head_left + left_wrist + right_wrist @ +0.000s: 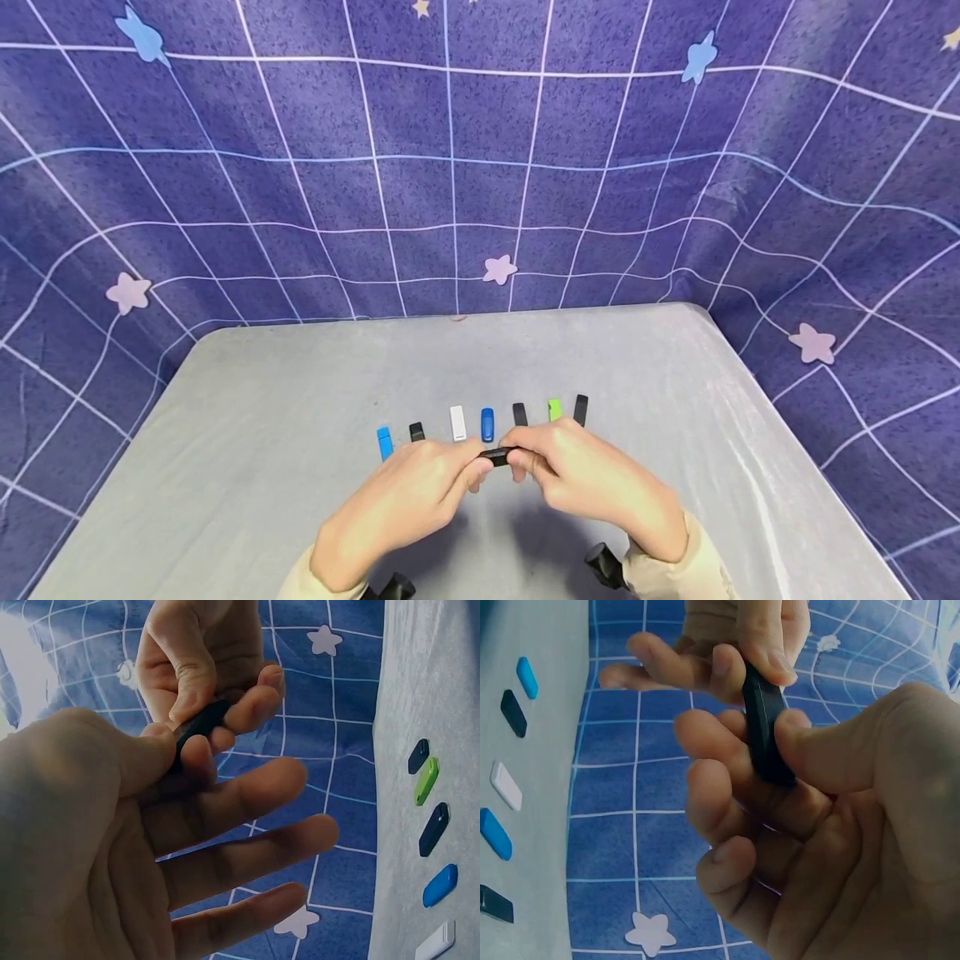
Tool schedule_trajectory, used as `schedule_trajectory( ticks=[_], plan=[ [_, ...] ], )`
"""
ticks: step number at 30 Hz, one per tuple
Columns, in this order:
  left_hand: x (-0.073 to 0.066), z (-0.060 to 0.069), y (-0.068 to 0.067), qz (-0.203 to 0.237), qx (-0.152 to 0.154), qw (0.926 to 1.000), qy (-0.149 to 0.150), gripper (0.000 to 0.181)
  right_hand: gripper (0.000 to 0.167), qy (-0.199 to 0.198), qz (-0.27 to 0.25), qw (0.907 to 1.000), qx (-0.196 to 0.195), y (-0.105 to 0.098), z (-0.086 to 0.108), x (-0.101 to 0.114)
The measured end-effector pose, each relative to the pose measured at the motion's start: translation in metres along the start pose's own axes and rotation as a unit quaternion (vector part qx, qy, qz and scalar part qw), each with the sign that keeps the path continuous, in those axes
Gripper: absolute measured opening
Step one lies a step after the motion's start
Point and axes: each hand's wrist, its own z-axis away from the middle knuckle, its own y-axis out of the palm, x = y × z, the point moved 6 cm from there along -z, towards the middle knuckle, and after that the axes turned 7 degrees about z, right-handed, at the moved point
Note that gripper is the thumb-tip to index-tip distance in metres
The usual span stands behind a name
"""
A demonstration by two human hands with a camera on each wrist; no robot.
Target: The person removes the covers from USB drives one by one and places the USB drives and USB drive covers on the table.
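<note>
The black stick (497, 457) — likely light, stiff and rather smooth, so best held at its ends — sits between the left hand (416, 487) and right hand (588, 471), both pinching it (thumb against fingers), with other sticks (487, 425) beyond both on the grey cloth (300, 375).

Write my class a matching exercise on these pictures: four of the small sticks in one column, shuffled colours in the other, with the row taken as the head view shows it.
Column one
1. Held stick, pinched by the left hand and right hand
2. Leftmost stick in the row
3. Third stick from the left
4. Second stick from the right

Column two
A. White
B. Bright green
C. Black
D. Light blue

Right pairs: 1-C, 2-D, 3-A, 4-B
</note>
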Motion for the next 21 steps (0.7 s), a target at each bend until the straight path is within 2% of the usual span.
schedule_trajectory(
  ticks=[5,15,21],
  plan=[
    [0.0002,-0.0011,-0.0018,-0.004,-0.004,1.0000,0.001,0.016,0.022,0.005,-0.004,1.0000,-0.002,0.0003,-0.0004,0.0015],
    [-0.0034,-0.0006,-0.0008,-0.026,-0.012,0.9994,0.017,0.019,0.018,0.000,0.012,0.9999,0.001,0.0054,-0.0020,0.0051],
    [-0.0028,-0.0003,0.0009,-0.032,-0.012,0.9994,0.000,0.021,0.018,-0.003,0.012,0.9998,0.014,0.0088,-0.0027,0.0054]
  ],
)
